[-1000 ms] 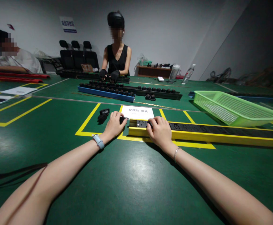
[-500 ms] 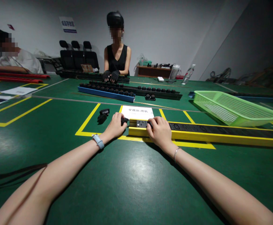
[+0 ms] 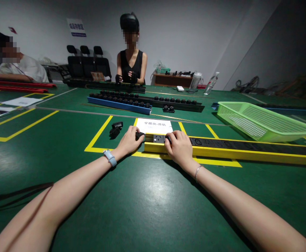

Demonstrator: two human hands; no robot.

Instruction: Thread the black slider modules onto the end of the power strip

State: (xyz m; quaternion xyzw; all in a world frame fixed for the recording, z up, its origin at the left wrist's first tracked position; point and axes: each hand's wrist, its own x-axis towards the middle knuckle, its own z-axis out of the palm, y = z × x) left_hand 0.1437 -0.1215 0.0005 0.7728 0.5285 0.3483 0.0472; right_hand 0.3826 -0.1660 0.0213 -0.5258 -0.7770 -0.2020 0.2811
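My left hand (image 3: 128,140) is closed on a small black socket module (image 3: 140,134), held at the left end of a yellow rail (image 3: 221,153). Black socket modules sit in a row inside the rail's channel, and a bare stretch of channel shows at its left end. My right hand (image 3: 179,147) wraps over the rail near that end, its fingers on the front wall and the sockets. Just left of it a socket face (image 3: 158,139) is visible. Two loose black modules (image 3: 116,129) lie on the green table to the left of my left hand.
A white paper label (image 3: 155,125) lies behind the rail's left end. On the right stands a light green basket (image 3: 263,122). Beyond are a blue rail (image 3: 118,105) and black rails with modules. A co-worker (image 3: 131,63) faces me; another person (image 3: 24,68) sits at left.
My left hand and the module have shifted very slightly right, nearer the rail's end. My right hand stays put. The co-worker opposite has raised their gloved hands off the black rail.
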